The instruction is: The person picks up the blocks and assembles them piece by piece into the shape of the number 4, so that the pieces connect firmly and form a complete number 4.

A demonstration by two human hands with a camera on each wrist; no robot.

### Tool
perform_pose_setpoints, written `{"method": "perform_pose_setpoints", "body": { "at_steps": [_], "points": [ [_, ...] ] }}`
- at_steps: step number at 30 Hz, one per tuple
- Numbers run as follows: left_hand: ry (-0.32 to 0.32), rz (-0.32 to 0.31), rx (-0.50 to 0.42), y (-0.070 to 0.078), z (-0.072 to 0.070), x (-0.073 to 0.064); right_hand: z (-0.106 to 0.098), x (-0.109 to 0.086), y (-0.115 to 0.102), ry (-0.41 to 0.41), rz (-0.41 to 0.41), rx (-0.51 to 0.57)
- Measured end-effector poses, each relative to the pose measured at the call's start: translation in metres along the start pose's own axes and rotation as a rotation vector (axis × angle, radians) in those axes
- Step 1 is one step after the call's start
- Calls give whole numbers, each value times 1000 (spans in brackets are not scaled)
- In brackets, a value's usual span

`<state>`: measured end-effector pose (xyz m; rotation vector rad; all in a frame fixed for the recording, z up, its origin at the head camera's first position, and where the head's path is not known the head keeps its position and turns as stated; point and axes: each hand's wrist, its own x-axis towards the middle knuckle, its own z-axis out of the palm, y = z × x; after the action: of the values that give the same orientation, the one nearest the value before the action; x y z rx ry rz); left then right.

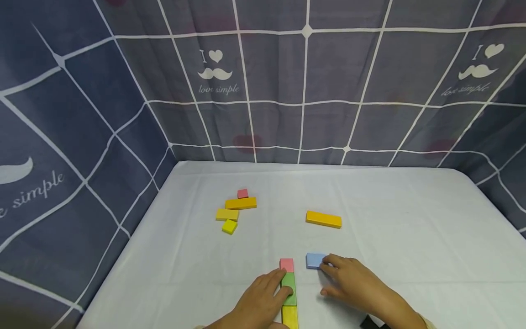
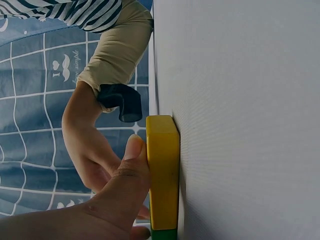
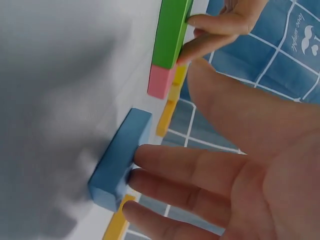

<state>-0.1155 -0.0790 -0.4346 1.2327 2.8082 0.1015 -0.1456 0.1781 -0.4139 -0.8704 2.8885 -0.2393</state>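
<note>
In the head view a row of blocks runs up from the bottom edge: yellow block [image 1: 289, 316], green block [image 1: 289, 282] and pink block [image 1: 286, 264]. My left hand [image 1: 260, 298] lies along the row's left side, fingertips at the green and pink blocks. Its thumb [image 2: 133, 155] touches the yellow block's side in the left wrist view. A blue block [image 1: 314, 261] lies up and right of the row. My right hand [image 1: 356, 282] reaches its right end, extended fingertips touching it; the thumb [image 3: 220, 87] stands apart from it in the right wrist view.
An orange block [image 1: 323, 219] lies beyond the blue one. Farther left is a cluster: small red block [image 1: 243, 193], orange block [image 1: 240, 203], yellow block [image 1: 227, 214] and small yellow block [image 1: 229, 226]. Checked cloth [image 1: 271, 123] hangs behind the white-covered table [image 1: 402, 219].
</note>
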Motion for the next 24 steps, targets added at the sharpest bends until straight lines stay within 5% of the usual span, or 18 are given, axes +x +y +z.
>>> {"method": "perform_pose_setpoints", "body": {
  "at_steps": [4, 10, 13, 19, 24],
  "points": [
    [10, 3, -11, 0, 1, 0, 2, 0, -2, 50, -67, -3],
    [161, 70, 72, -2, 8, -1, 4, 2, -5, 52, -104, -8],
    [183, 79, 82, -3, 9, 0, 4, 3, -7, 27, -87, 4],
    [163, 74, 67, -2, 8, 0, 5, 3, -9, 51, -120, 6],
    [3, 3, -14, -1, 3, 1, 6, 4, -10, 48, -124, 16]
  ]
}}
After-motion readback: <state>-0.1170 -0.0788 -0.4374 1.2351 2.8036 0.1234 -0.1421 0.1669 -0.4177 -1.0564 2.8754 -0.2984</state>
